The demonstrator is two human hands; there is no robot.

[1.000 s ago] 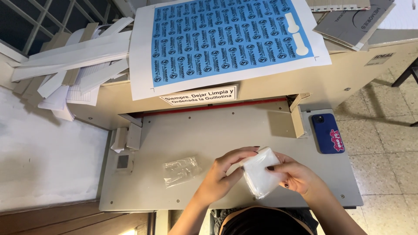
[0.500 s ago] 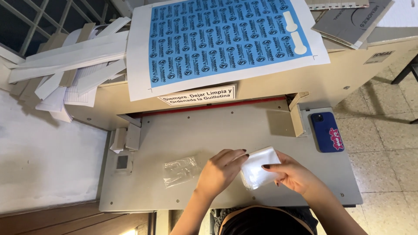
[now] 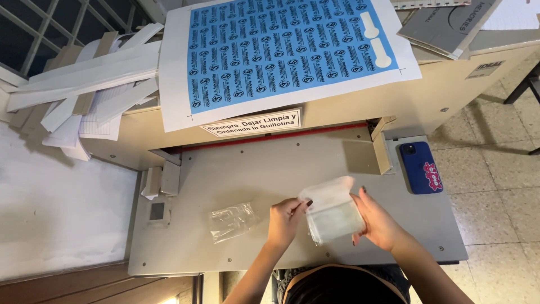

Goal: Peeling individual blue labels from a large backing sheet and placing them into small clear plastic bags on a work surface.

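two hands (image 3: 288, 220) (image 3: 378, 220) hold one clear bag (image 3: 332, 213)

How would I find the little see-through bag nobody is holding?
Look at the grey machine table below the big blue printed sheet. Left of the left hand lies a crumpled clear plastic bag, flat and empty-looking, unlike the whitish packet both hands hold.

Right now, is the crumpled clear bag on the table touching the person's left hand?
Apart. The head view shows bare table between the crumpled clear bag and the left hand.
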